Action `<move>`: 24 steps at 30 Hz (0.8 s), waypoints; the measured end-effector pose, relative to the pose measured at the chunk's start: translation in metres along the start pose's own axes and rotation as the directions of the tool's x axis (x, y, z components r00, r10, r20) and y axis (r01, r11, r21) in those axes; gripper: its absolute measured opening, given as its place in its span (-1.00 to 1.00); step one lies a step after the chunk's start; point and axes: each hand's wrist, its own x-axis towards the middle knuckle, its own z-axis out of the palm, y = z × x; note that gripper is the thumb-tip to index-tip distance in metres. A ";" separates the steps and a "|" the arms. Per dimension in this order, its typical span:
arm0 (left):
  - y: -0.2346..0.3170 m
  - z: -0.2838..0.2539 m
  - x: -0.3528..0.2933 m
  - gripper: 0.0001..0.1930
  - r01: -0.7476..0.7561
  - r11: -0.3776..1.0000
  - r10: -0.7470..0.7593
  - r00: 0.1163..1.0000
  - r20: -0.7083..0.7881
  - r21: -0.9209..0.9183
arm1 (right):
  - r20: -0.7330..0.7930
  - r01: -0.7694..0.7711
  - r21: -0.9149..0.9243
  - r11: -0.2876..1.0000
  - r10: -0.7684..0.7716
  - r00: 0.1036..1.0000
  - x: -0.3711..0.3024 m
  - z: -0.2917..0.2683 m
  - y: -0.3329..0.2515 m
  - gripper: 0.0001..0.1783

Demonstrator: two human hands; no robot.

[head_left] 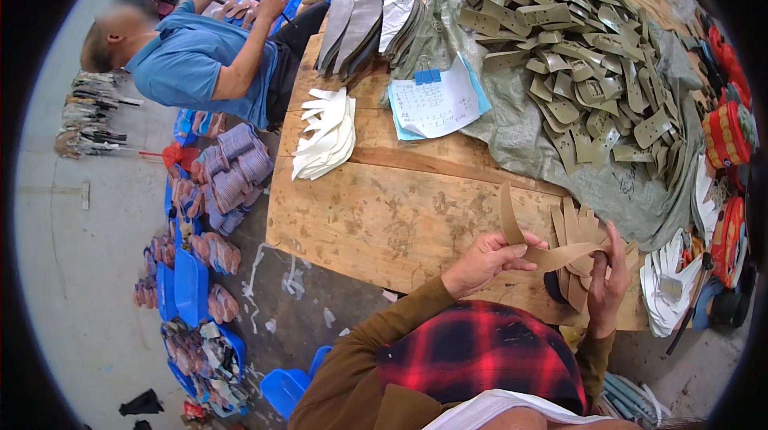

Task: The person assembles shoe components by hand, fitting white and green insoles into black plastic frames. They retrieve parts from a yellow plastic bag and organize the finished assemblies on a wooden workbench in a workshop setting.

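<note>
My left hand (pixel 484 260) grips a long tan curved strip (pixel 541 250) of cut material that bends up past my fingers. Its other end runs to my right hand (pixel 608 284), which pinches it and rests on a fanned stack of tan cut pieces (pixel 578 226) lying near the front edge of the wooden table (pixel 376 214). Both hands hover close together over the table's near right corner.
A big heap of olive-green cut pieces (pixel 576 54) lies on a grey-green cloth (pixel 640 190). Paper sheets with a blue clip (pixel 436 102), white cut pieces (pixel 326 134) and grey pieces (pixel 364 22) sit further back. A person in a blue shirt (pixel 192 62) works at left. Blue trays (pixel 188 286) line the floor.
</note>
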 end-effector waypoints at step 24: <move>-0.014 0.024 0.024 -0.67 0.158 0.978 -0.135 0.977 0.164 -0.139 | 0.286 -0.550 0.618 0.562 0.491 0.823 -0.016 -0.002 -0.013 -0.82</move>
